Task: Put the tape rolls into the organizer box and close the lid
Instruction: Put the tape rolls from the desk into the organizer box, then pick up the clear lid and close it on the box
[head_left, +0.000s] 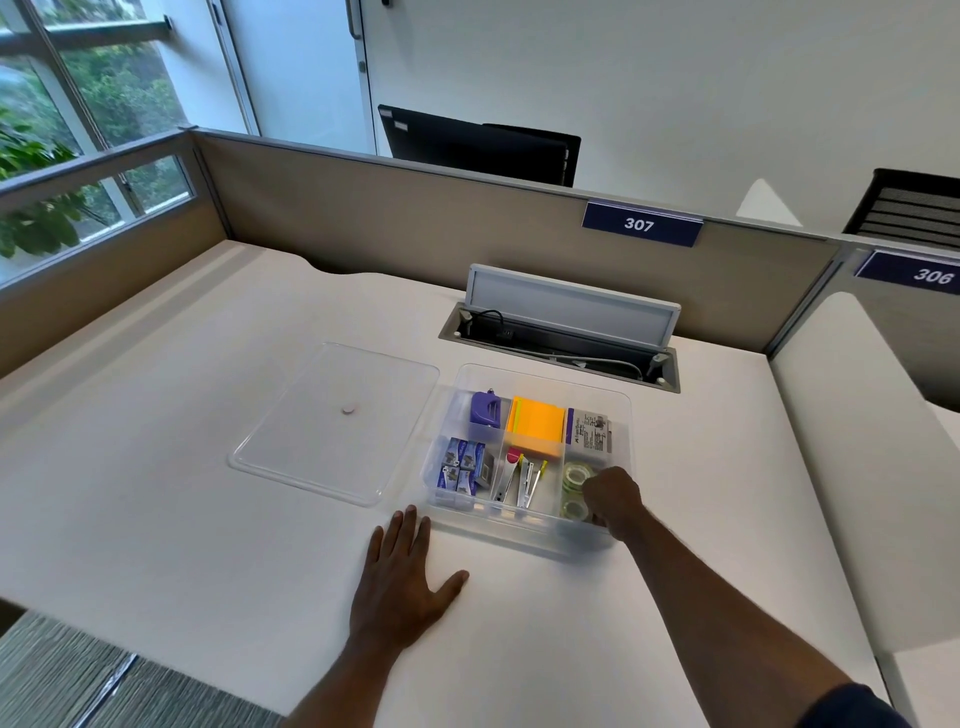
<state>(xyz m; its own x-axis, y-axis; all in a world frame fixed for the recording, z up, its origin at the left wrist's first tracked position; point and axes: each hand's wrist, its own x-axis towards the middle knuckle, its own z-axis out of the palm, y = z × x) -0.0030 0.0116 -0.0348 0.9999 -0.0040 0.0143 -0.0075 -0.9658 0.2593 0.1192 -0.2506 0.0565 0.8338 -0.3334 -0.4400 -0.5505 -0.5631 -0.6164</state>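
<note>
The clear organizer box (540, 371) stands open on the white desk. Its near right compartment holds two clear tape rolls, one (575, 474) behind the other (573, 509). My right hand (613, 500) reaches down into that compartment with curled fingers; whether it grips a roll is hidden. My left hand (402, 577) lies flat on the desk, fingers spread, just left of the box's near corner. The clear lid (337, 421) with a small white knob lies flat on the desk to the left of the box.
Other compartments hold a purple hole punch (484, 409), orange sticky notes (536, 426), staple boxes (462, 465) and staplers (519, 480). An open cable hatch (566, 332) sits behind the box. Beige partitions border the desk at the back and left.
</note>
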